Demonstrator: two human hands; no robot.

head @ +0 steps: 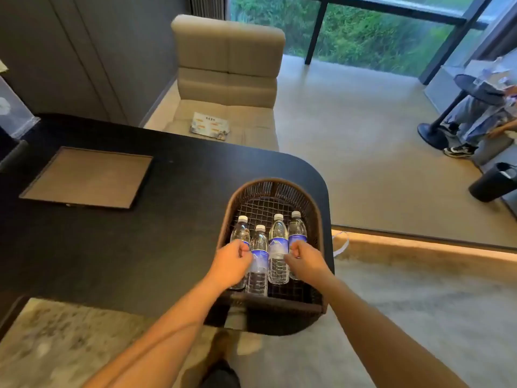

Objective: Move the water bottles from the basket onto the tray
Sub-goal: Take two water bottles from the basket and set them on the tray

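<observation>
Both hands curled over bottles — left hand (233, 263) on leftmost bottle (240, 233), right hand (305, 257) on rightmost bottle (297, 229); whether fingers fully close around them cannot be told. Two middle bottles (258, 264) (278, 249) untouched. All four lie side by side in wicker basket (279, 186) at corner of dark table (112, 247). Tray (86, 177) well apart, far left — nothing on it.

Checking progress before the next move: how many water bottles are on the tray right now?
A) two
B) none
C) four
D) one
B: the tray holds no bottles, while all four water bottles lie in the basket, where the left hand and right hand reach.
</observation>
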